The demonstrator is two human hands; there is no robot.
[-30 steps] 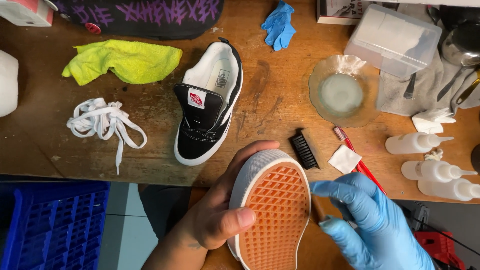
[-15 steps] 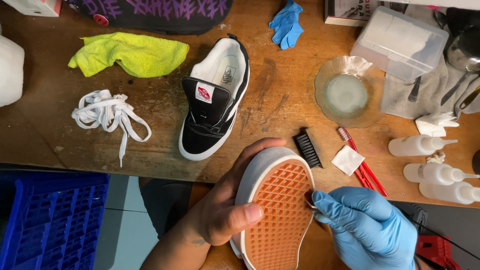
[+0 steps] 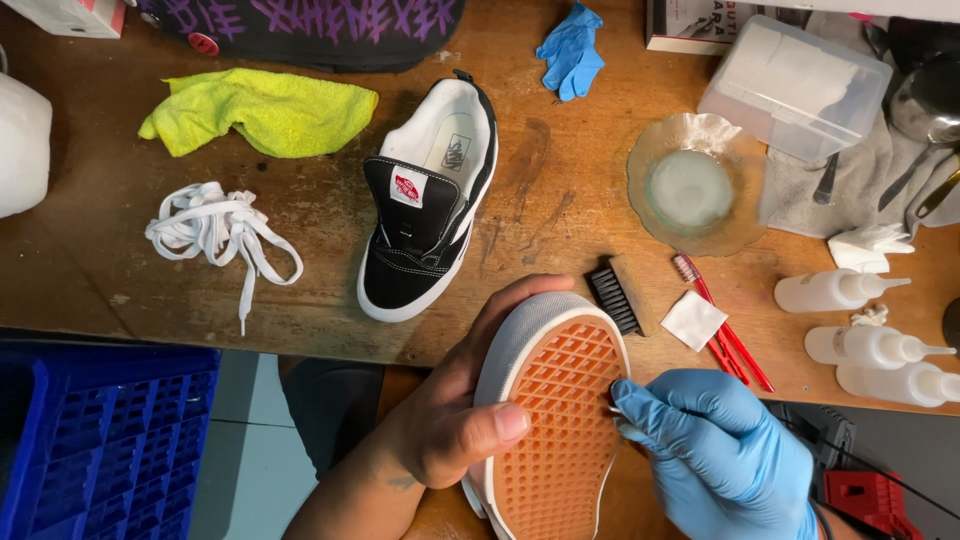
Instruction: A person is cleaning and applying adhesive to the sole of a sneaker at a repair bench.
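My gloved right hand [image 3: 715, 455] now lower on the orange sole, pinching a small tool, upturned shoe [image 3: 550, 420] gripped in my bare left hand [image 3: 455, 425], black brush [image 3: 612, 296] just beyond, second shoe [image 3: 428, 212] farther off.

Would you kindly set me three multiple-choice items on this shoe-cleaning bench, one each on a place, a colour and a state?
1. Where do the white laces lie?
A. left of the black shoe
B. in the glass dish
C. on the yellow cloth

2. What colour is the glove on the right hand?
A. yellow
B. blue
C. black

3. How is the held shoe turned?
A. sole up
B. sole down
C. on its side

Answers: 1 A, the laces sit on bare wood left of that shoe. 2 B, the glove is plainly blue. 3 A, the left hand grips it with the orange waffle sole facing the camera.
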